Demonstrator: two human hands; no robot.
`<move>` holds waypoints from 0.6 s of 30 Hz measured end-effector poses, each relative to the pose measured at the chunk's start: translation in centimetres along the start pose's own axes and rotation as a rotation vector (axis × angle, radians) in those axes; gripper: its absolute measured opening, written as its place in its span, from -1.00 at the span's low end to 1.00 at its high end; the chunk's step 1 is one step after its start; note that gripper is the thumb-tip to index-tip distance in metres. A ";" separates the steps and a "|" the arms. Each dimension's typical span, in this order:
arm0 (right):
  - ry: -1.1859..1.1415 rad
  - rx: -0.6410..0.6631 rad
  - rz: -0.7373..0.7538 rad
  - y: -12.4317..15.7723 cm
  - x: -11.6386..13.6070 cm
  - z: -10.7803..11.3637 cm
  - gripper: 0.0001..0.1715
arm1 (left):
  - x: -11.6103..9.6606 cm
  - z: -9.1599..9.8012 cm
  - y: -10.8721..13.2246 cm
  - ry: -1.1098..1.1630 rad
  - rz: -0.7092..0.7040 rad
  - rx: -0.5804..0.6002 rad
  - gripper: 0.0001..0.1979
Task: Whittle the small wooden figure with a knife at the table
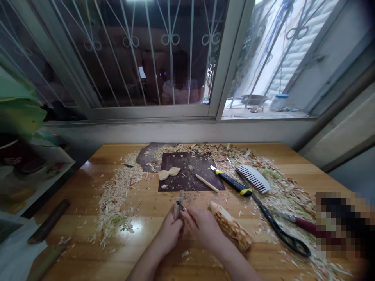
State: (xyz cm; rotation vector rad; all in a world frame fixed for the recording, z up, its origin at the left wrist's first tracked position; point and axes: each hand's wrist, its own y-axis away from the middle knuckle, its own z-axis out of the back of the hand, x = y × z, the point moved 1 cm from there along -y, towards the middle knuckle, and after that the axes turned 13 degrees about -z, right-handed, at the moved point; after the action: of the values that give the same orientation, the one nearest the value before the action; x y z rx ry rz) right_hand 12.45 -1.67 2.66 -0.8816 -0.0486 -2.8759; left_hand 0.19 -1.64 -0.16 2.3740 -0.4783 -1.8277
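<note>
Close to the table's front, my left hand (169, 230) is closed around a small greyish-brown piece of wood (176, 211), whose upper end sticks up past the fingers. My right hand (205, 228) meets it and pinches a small dark tool with a metallic part (181, 205), its tip against the wood; the handle is hidden in the fingers. Beyond the hands lies a dark mat (172, 185) bearing a carved bow-shaped wooden piece (169, 173) and a thin pale wooden-handled tool (207, 183). Beside my right hand rests a partly peeled wooden stick (230, 225).
To the right lie a black-and-yellow utility knife (234, 183), a white comb (253, 178), a black-handled tool (271, 220) and a red-handled tool (307, 225). Wood shavings (111, 199) ring the mat. Dark sticks (49, 220) lie left. A barred window stands behind.
</note>
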 end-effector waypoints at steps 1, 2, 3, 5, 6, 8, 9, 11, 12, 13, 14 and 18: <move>0.008 -0.035 -0.004 0.0 -0.1 -0.3 -0.64 | -0.3 0.0 0.1 -0.013 0.020 -0.003 -0.77; 0.008 -0.064 -0.007 0.0 -0.1 -0.7 -0.64 | -0.6 0.0 0.3 -0.015 0.045 0.005 -0.77; 0.001 -0.089 -0.005 0.0 -0.1 -0.9 -0.64 | -1.0 -0.1 0.5 -0.002 0.072 0.023 -0.77; -0.012 -0.128 0.006 -0.1 -0.1 -1.3 -0.65 | -1.9 -0.1 0.8 0.037 0.113 0.042 -0.76; -0.015 -0.144 0.013 -0.1 -0.1 -1.5 -0.66 | -2.2 -0.1 0.9 0.063 0.128 0.057 -0.76; -0.015 -0.166 0.025 -0.2 -0.1 -1.7 -0.66 | -2.7 -0.1 1.0 0.114 0.151 0.090 -0.76; -0.012 -0.172 0.028 -0.3 -0.2 -1.7 -0.66 | -2.8 -0.1 1.0 0.135 0.158 0.104 -0.76; -0.009 -0.182 0.038 -0.4 -0.3 -1.8 -0.64 | -2.9 0.1 0.9 0.169 0.160 0.118 -0.77; -0.010 -0.186 0.046 -0.4 -0.4 -1.9 -0.64 | -2.9 0.3 0.8 0.183 0.160 0.123 -0.78; -0.015 -0.188 0.056 -0.4 -0.5 -1.9 -0.64 | -2.9 0.5 0.8 0.202 0.175 0.146 -0.79; -0.023 -0.189 0.068 -0.5 -0.6 -1.9 -0.65 | -2.9 0.6 0.7 0.231 0.206 0.188 -0.79; -0.093 -0.146 0.066 -0.7 -0.7 -1.7 -0.65 | -2.9 1.1 0.6 0.338 0.292 0.310 -0.76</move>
State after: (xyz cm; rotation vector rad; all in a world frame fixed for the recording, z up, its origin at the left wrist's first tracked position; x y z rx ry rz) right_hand 11.95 -1.01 0.90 -1.0217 0.1796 -2.8040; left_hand -1.63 -1.19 2.41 2.5615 -1.0611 -1.2737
